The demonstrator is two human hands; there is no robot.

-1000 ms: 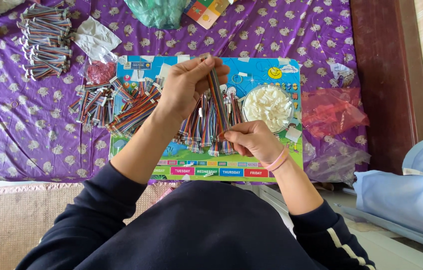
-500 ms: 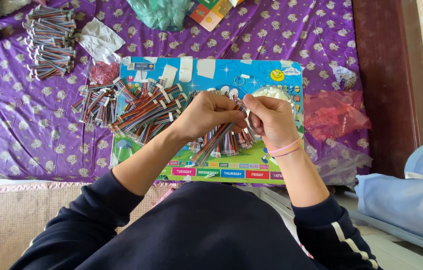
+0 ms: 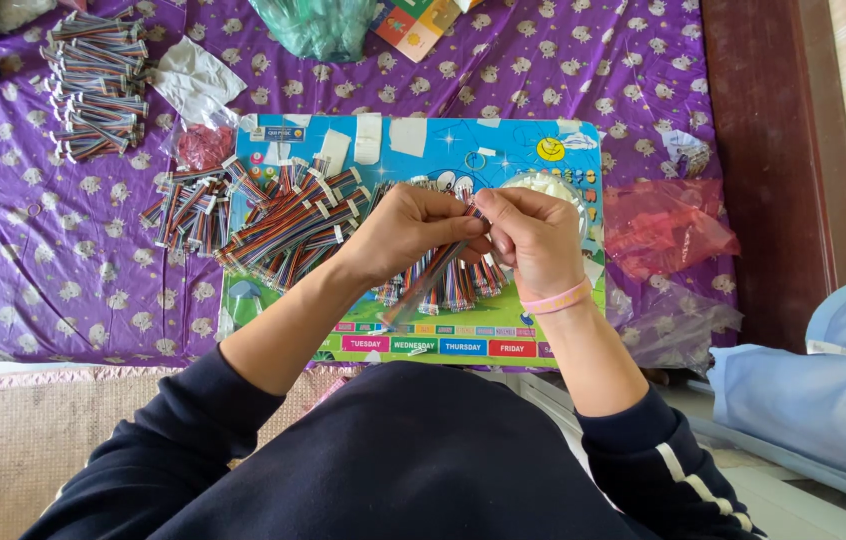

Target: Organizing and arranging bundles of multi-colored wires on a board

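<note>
1. Bundle of coloured wires (image 3: 433,280) held between both hands, above the blue picture board (image 3: 503,155) lying on the purple patterned bedsheet (image 3: 33,270).
2. Long axis slanted: upper end at the meeting fingertips near the middle of the board, lower end trailing down and to the left toward the board's near edge.
3. Left hand (image 3: 413,232) clenched round the upper part of the bundle, fingers (image 3: 458,212) curled over it from the left.
4. Right hand (image 3: 535,240) pinching the same top end from the right, touching the left fingertips; pink band (image 3: 556,299) at its wrist.
5. Both hands equally near the top end; lower end free, hanging clear of either hand, just over more loose wires on the board.
6. Heap of similar wire bundles (image 3: 283,220) to the left of the left hand, spilling off the board's left edge; further tied bundles (image 3: 93,85) well apart at the far left.
7. White round heap (image 3: 543,185) just beyond the right hand, partly hidden by it; red plastic bag (image 3: 668,225) off to the right.
</note>
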